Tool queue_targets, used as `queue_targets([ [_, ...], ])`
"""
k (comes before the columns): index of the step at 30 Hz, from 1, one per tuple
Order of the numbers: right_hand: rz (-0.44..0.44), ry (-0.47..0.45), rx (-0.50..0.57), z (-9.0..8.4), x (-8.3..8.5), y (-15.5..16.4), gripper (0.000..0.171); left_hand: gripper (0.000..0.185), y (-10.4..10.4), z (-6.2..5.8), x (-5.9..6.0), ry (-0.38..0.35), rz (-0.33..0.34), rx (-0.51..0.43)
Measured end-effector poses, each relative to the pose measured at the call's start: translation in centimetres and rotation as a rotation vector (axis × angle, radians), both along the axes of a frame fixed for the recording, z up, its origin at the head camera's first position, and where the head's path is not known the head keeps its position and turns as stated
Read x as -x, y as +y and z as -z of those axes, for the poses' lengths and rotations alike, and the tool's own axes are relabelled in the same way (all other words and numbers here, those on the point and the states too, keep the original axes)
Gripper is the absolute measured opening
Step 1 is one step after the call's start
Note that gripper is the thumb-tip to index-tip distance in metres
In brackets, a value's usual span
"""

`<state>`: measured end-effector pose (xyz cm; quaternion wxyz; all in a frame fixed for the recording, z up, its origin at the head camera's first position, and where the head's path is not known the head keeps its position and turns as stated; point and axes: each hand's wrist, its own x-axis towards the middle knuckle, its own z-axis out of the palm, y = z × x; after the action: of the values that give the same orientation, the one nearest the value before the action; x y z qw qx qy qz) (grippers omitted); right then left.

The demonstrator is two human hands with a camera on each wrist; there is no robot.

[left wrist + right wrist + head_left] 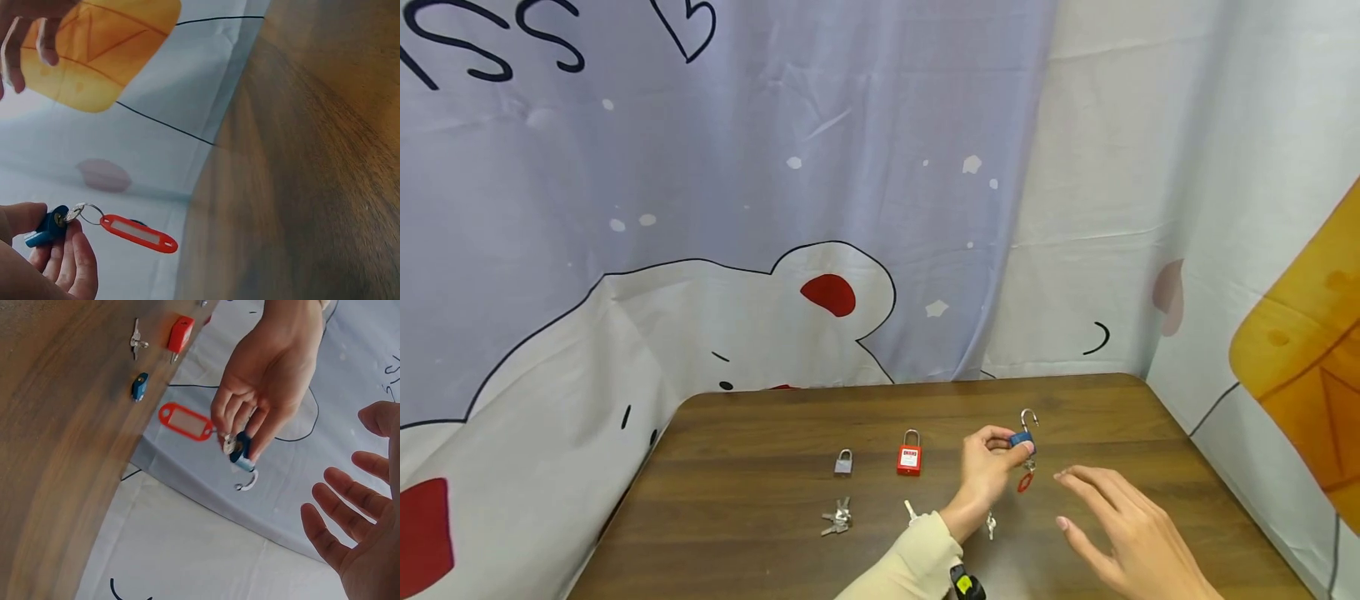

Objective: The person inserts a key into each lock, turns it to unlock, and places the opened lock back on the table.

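My left hand pinches a small blue padlock above the brown table, right of centre. Its silver shackle stands swung open. A key sits in the lock's base, and a red key tag hangs from it on a ring. In the left wrist view the blue padlock lies between thumb and fingers, with the red tag jutting out. My right hand hovers just right of the lock, fingers spread, holding nothing. The right wrist view shows that right hand palm up beside the blue padlock.
On the table lie a grey padlock, a red padlock, a bunch of keys and two single keys. Printed cloth hangs behind the table and along its right edge.
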<state>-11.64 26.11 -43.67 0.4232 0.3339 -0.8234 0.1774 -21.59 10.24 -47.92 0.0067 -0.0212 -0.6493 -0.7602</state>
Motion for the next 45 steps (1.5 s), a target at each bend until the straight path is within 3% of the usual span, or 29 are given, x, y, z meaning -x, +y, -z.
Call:
queue_targets([
  [8, 0.058, -0.018, -0.015, 0.5, -0.5, 0.6, 0.046, 0.021, 2.4, 1.1, 0.8, -0.045, -0.005, 0.118],
  [14, 0.090, -0.049, -0.020, 0.8, -0.9, 1.0, 0.043, 0.020, 3.9, 2.0, 1.5, -0.105, -0.032, 0.134],
  [26, 0.116, -0.054, -0.024, 1.6, -1.3, 1.3, 0.042, 0.018, 6.0, 3.9, 2.3, -0.131, -0.097, 0.223],
  [32, 0.126, -0.070, -0.024, 1.8, -1.4, 1.4, 0.038, 0.017, 6.6, 4.5, 2.9, -0.174, -0.097, 0.217],
  [40, 0.131, -0.092, -0.026, 1.9, -1.6, 1.3, 0.036, 0.018, 7.1, 5.5, 3.6, -0.165, -0.114, 0.251],
  [45, 0.143, -0.111, -0.027, 2.1, -1.7, 1.2, 0.037, 0.020, 7.3, 5.8, 3.8, -0.134, -0.150, 0.365],
])
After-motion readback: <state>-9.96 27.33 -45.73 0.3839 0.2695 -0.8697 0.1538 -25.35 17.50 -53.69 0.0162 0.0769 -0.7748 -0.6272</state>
